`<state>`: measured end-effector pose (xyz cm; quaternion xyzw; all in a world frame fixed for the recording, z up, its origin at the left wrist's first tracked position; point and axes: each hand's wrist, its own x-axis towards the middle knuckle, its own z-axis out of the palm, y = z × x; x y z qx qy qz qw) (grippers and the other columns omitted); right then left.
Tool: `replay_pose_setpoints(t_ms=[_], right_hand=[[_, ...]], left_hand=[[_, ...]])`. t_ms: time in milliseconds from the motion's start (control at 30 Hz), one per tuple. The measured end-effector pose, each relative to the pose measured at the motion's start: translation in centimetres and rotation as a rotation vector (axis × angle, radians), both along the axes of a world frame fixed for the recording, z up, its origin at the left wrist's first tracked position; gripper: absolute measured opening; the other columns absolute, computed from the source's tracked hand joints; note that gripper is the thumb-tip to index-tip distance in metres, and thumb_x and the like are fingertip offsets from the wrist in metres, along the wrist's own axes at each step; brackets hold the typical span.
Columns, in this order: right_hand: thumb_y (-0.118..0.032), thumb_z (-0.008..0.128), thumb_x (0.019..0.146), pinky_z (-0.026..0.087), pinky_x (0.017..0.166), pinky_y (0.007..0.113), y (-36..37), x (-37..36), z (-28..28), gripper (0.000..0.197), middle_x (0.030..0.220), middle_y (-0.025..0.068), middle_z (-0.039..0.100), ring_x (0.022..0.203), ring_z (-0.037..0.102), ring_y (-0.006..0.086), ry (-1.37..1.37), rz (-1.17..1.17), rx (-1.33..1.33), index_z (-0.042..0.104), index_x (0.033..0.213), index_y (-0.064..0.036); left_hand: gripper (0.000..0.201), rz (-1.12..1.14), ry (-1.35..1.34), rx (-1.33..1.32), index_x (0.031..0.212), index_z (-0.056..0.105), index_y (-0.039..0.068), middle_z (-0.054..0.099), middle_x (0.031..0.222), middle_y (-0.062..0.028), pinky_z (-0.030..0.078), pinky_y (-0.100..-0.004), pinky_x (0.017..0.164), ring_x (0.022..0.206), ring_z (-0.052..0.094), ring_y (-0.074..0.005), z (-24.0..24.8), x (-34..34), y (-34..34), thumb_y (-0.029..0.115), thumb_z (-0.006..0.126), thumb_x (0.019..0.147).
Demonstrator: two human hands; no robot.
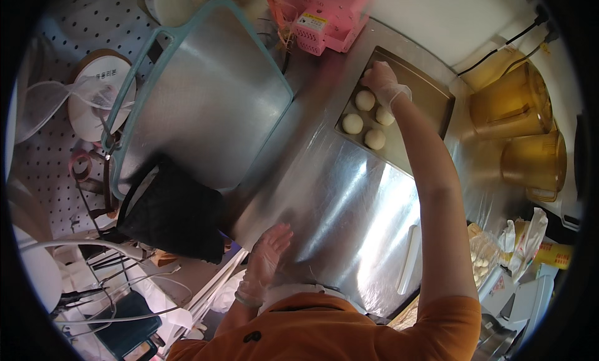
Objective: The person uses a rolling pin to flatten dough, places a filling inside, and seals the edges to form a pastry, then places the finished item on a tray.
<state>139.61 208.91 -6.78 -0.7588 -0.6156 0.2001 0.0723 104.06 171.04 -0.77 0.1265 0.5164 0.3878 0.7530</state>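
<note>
Head view looks down on our shiny steel worktable [337, 192], and we place everything against it. Beyond its left edge lies a black quilted bag [171, 217], and above that, resting over the table's far-left part, a large steel tub with a teal rim [206, 92]. At the table's near edge our gloved left hand [268, 255] rests spread wide and flat on the steel, holding nothing. At the far edge stands a pink plastic machine [327, 14]. Right of centre, toward the table's far right corner, sits a flat rectangular metal baking tray [430, 99] with four small pale round dough balls [365, 101] grouped at its near-left end. Our gloved right hand [384, 80] reaches over them, fingers curled down onto the tray just beside the balls; we cannot tell whether it grips one. We judge the dough light, soft and slightly tacky, easily dented, so best cupped gently from the sides. Past the table's right edge stand two amber plastic pitchers [518, 105].
</note>
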Motion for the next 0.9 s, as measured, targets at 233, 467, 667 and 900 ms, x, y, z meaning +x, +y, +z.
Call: replay_pose_setpoints(t_ms=[233,467,667,900], right_hand=[[-0.021,0.076,0.071,0.052,0.092,0.040,0.0,-0.2,-0.2,0.039,0.120,0.0206,0.060,0.109,0.061,0.0349,-0.004,-0.034,-0.010,0.069,0.105,-0.0044],[-0.018,0.073,0.071,0.050,0.093,0.041,-0.8,0.6,-1.3,0.035,0.117,0.0219,0.061,0.108,0.061,0.0362,0.041,-0.075,0.124,0.068,0.102,-0.0028],[-0.024,0.072,0.073,0.051,0.092,0.042,0.5,1.2,-2.3,0.040,0.114,0.0230,0.063,0.106,0.062,0.0363,-0.026,-0.035,0.033,0.069,0.105,-0.0015],[-0.031,0.073,0.073,0.051,0.087,0.039,1.2,2.2,0.0,0.047,0.104,0.0204,0.068,0.102,0.065,0.0336,0.190,0.004,-0.061,0.067,0.108,-0.0002]], left_hand=[[0.051,-0.010,-0.010,0.004,0.141,0.042,0.004,0.043,0.145,-0.0146,0.034,-0.0387,0.110,0.131,0.045,-0.0282,-0.2,0.6,0.9,0.037,0.036,0.103],[0.049,-0.008,-0.015,0.003,0.139,0.044,0.004,0.044,0.144,-0.0147,0.035,-0.0381,0.109,0.130,0.045,-0.0275,-0.5,0.3,0.9,0.036,0.037,0.103],[0.051,-0.016,0.001,0.002,0.140,0.043,0.004,0.044,0.145,-0.0147,0.035,-0.0377,0.109,0.130,0.045,-0.0275,-0.4,0.4,1.0,0.037,0.037,0.102],[0.051,-0.007,-0.010,0.010,0.140,0.042,0.004,0.044,0.145,-0.0144,0.035,-0.0376,0.108,0.130,0.045,-0.0278,-0.5,0.2,0.9,0.038,0.037,0.103]])
